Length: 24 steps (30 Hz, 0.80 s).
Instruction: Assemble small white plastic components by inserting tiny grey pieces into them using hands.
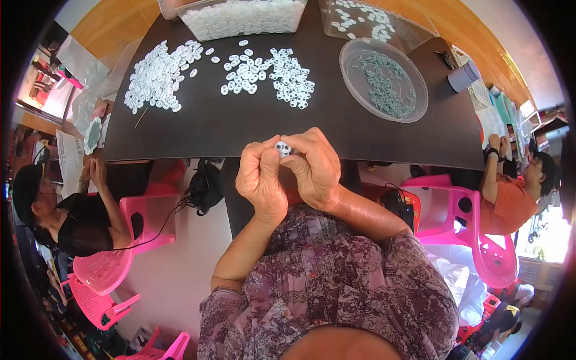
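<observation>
Just off the table's near edge, both hands meet around a small white plastic piece with dark holes [282,147]. My left hand [262,180] pinches it from the left with thumb and forefinger. From the other side, the fingers of my right hand [317,168] close on it too. Beyond them on the dark table lie a big heap of white oval pieces [155,81], a smaller group of similar ovals [245,72] and a pile of white squarish pieces with holes [293,79]. To the right, a round clear tray [347,90] holds many small grey-green slender parts [384,87].
A clear bin of white pieces [243,21] and another clear bin [414,36] stand at the back. A grey-purple cylinder [463,77] and dark pliers [444,59] lie right; a thin stick [141,117] left. Co-workers sit either side near pink chairs [150,210].
</observation>
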Available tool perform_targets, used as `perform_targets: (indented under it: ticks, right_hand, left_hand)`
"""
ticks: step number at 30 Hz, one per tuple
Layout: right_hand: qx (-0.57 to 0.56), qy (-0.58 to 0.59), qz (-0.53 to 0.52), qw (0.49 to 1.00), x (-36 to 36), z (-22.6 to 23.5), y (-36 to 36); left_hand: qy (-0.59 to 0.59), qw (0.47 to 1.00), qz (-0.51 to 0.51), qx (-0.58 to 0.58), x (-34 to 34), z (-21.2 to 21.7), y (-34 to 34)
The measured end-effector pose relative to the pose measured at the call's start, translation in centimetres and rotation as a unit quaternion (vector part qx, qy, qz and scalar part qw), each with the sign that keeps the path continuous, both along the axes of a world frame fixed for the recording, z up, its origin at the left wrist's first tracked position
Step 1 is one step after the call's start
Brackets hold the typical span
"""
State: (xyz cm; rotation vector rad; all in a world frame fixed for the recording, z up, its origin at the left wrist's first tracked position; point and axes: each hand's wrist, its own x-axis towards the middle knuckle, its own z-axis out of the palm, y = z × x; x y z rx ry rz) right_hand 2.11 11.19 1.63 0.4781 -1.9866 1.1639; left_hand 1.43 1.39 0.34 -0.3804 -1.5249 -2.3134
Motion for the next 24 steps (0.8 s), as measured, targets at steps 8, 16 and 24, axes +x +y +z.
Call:
perform_targets:
  ticks: [8,16,24]
  right_hand:
    - [-0.036,0.022,-0.013,0.999,0.2,-0.2,-1.2]
    - [-0.013,0.024,0.004,1.000,0.1,-0.3,-0.7]
    - [0.056,0.069,-0.005,0.996,0.2,-0.1,-0.2]
  left_hand:
    - [0.012,1.000,0.004,0.003,0.3,-0.4,0.1]
    - [0.036,0.999,0.019,-0.016,0.4,-0.7,-0.1]
    - [0.075,0.993,0.064,-0.066,0.5,-0.3,-0.1]
